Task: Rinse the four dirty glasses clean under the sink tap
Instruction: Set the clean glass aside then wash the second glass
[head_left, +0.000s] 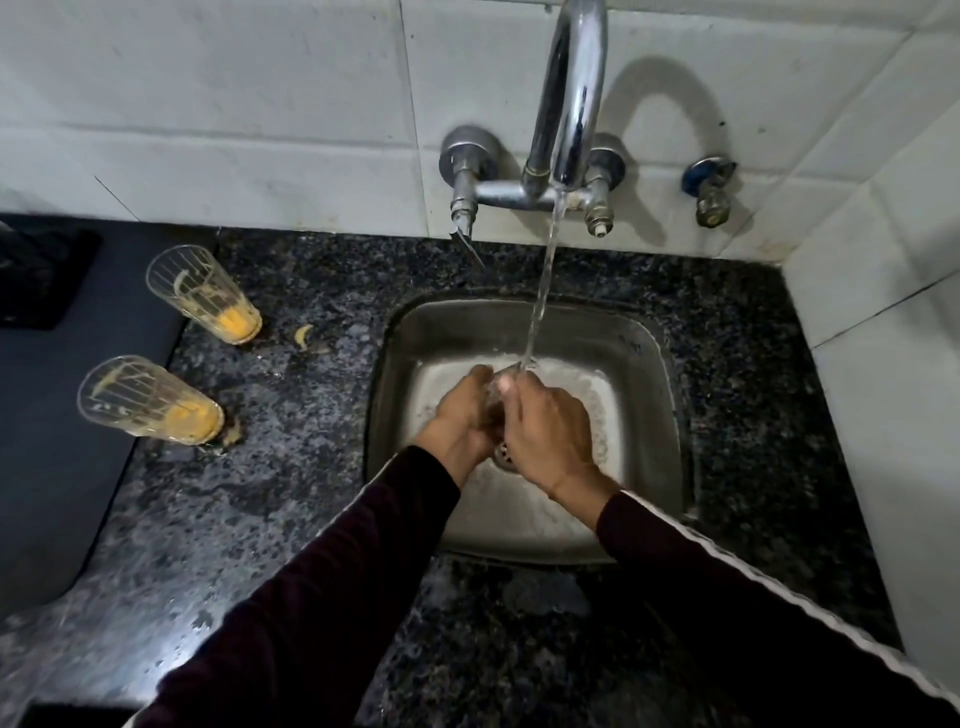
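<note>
Over the steel sink (649, 395), both hands meet under a thin stream of water (543, 291) that falls from the chrome tap (571, 98) on the tiled wall. The left hand (465, 415) and the right hand (545, 431) are curled around a glass (497, 387) held between them, its clear rim just showing where the water lands (most of its body is hidden by the fingers, so how clean it is cannot be told). Both hands are closed on that glass, the left from one side and the right from the other, with dark sleeves running back toward the camera. Foamy white water covers the sink floor around the drain (503, 456), which peeks out below the hands. On the speckled dark counter (311, 519) to the left stand two more glasses, well apart from the sink: the far glass (205, 293) and the near glass (150, 400), each upright, streaked inside and holding yellow-orange residue at the bottom. A small yellowish scrap (303, 335) lies on the counter between the far glass and the sink. A fourth glass is not in view.
</note>
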